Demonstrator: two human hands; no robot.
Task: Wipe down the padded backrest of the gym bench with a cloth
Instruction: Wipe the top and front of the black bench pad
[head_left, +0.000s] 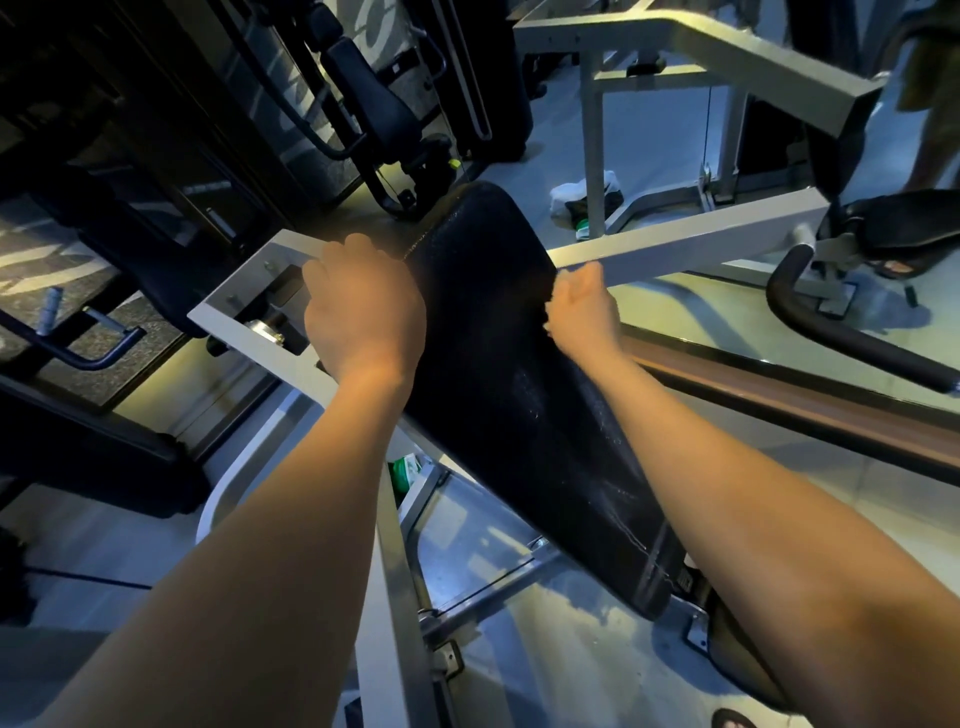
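**Both hands at the upper edges of the backrest**

A pale glossy floor (701, 322) spreads under the gym machines. On it stands a white-painted metal frame (691, 249) of square tubing, one of its beams crossing behind the top of the pad. The black padded backrest (498, 364), long and tapered with stitched seams, lies tilted on this frame. It runs from lower right up to a rounded top end near the middle of the view, and faint pale streaks show on its surface.

The left hand (363, 317) lies on the pad's left edge, back upward. Its fingers fold down out of sight over the frame, so I cannot tell what they grip. The right hand (584, 312) curls its fingers around the pad's right edge and grips it. A small white and green bundle (569, 200) lies on the floor beyond the top of the pad.
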